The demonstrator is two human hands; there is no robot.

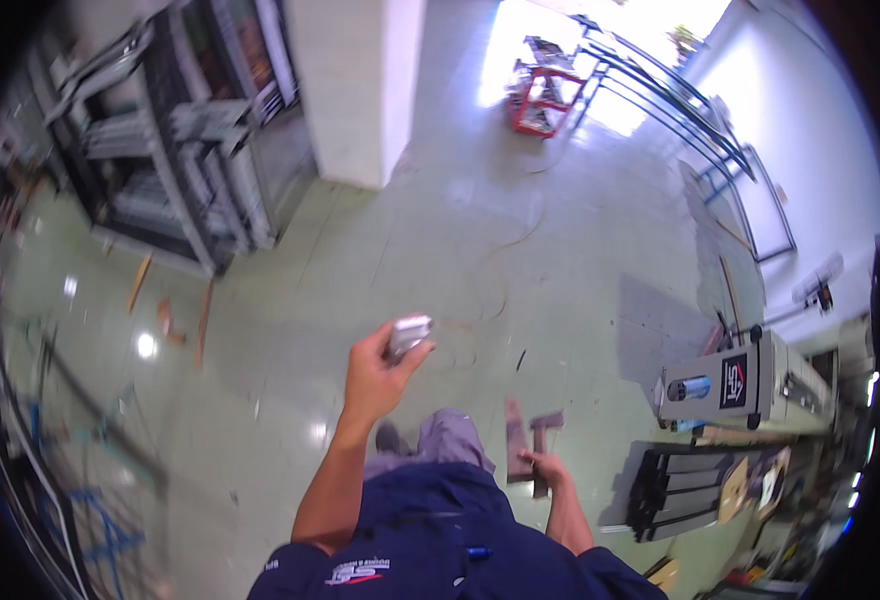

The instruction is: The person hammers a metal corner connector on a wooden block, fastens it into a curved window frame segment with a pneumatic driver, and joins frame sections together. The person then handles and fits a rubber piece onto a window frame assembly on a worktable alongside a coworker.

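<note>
My left hand (pixel 375 378) is raised in front of me, its fingers and thumb closed round a small silvery-white block-shaped piece (pixel 411 334). What exactly this piece is cannot be made out. Low at my right side, my right hand (pixel 546 469) is wrapped round the handle of a brown T-shaped hammer (pixel 548 420), its head pointing away from me. Beside the hammer is a flat reddish-brown strip (pixel 515 435); whether the same hand also holds it is unclear. Both hands are above the floor, well apart from each other.
A rack of metal frames (pixel 165 150) stands far left beside a white pillar (pixel 345 90). Thin cable (pixel 505 285) and wooden strips (pixel 203 325) lie on the floor. A red cart (pixel 540 100) is at the back; a grey machine (pixel 750 380) and dark slatted stack (pixel 685 490) stand right.
</note>
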